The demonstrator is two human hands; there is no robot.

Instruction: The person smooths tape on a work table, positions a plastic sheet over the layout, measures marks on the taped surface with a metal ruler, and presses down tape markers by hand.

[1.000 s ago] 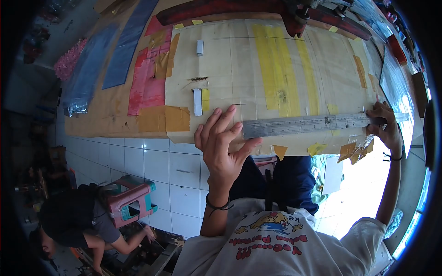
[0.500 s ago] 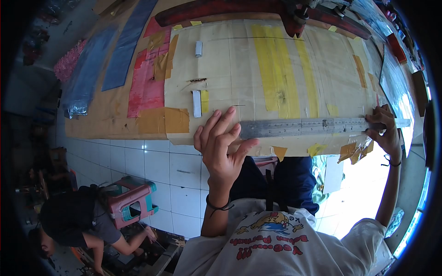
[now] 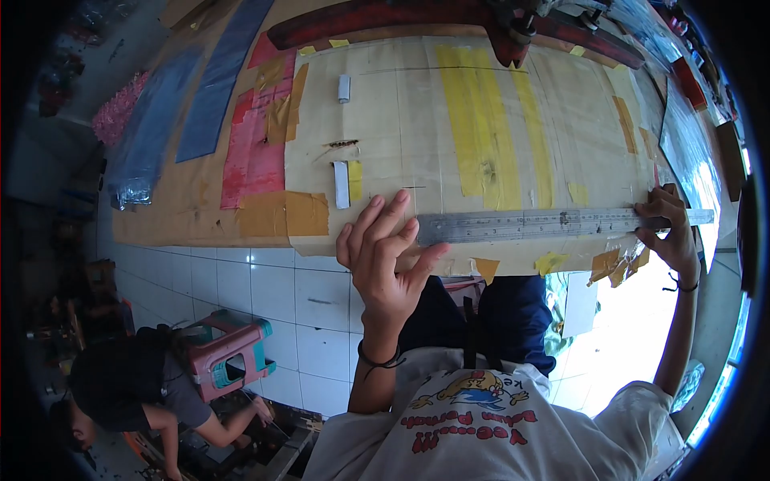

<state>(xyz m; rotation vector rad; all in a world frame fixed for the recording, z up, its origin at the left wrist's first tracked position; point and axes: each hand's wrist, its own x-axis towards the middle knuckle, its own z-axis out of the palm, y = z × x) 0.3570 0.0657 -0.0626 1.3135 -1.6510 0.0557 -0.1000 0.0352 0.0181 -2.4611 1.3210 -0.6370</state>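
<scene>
A long metal ruler (image 3: 521,224) lies across the tape-patched tabletop (image 3: 321,120), close to its near edge. My left hand (image 3: 385,260) rests at the ruler's left end with its fingers apart, index fingertip against that end and the thumb below it. At the other end, my right hand (image 3: 672,231) grips the ruler between thumb and fingers. A short dark line is drawn on the surface just above my left fingertips. Left of that hand, a small white block (image 3: 342,184) lies beside a yellow strip.
A red metal bar (image 3: 385,22) runs along the top. Another small white block (image 3: 344,88) lies on the surface. Blue strips (image 3: 212,88) are at the left, clear plastic sheets (image 3: 690,144) at the right. A co-worker (image 3: 120,377) bends by a pink-green stool (image 3: 233,361) at lower left.
The ruler's right end and my right hand have moved slightly toward the near edge. My left hand stays at the left end. The view has shifted slightly.
</scene>
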